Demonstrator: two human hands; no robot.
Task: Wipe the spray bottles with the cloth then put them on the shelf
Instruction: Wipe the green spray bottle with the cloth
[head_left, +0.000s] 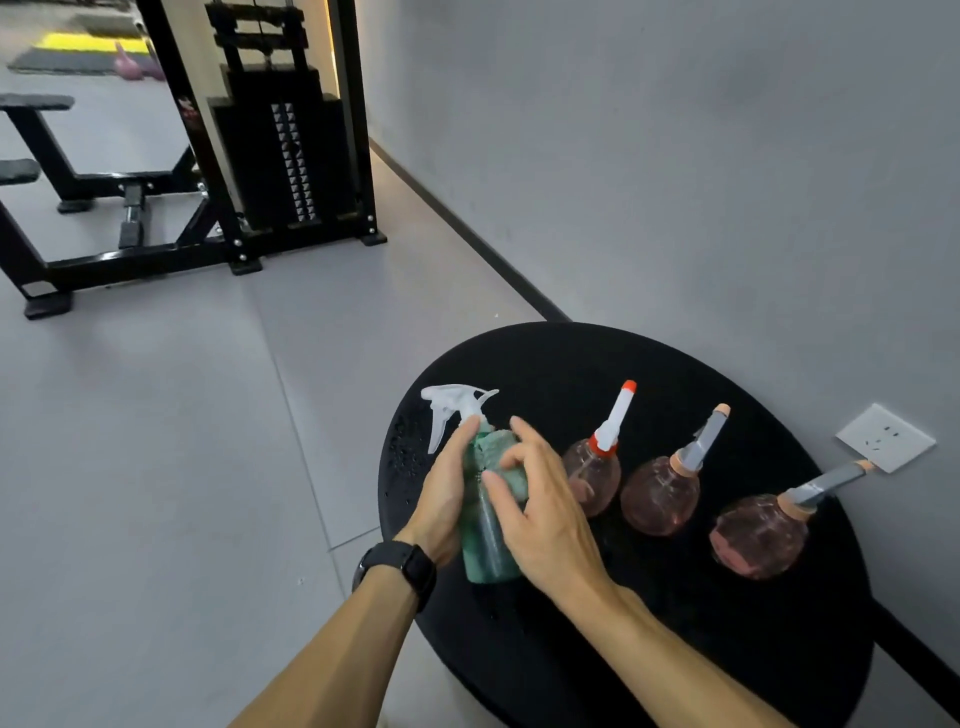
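Note:
A green spray bottle with a white trigger head is held over the left side of a round black table. My left hand grips its body from the left. My right hand presses a green cloth against the bottle's upper part. Three round pink bottles stand in a row to the right: one with a white and orange nozzle, a middle one with a grey nozzle, and a far right one.
Water droplets dot the table's left edge. A grey wall with a white socket plate runs along the right. A black weight machine and bench frame stand on the grey floor at the back left. No shelf is in view.

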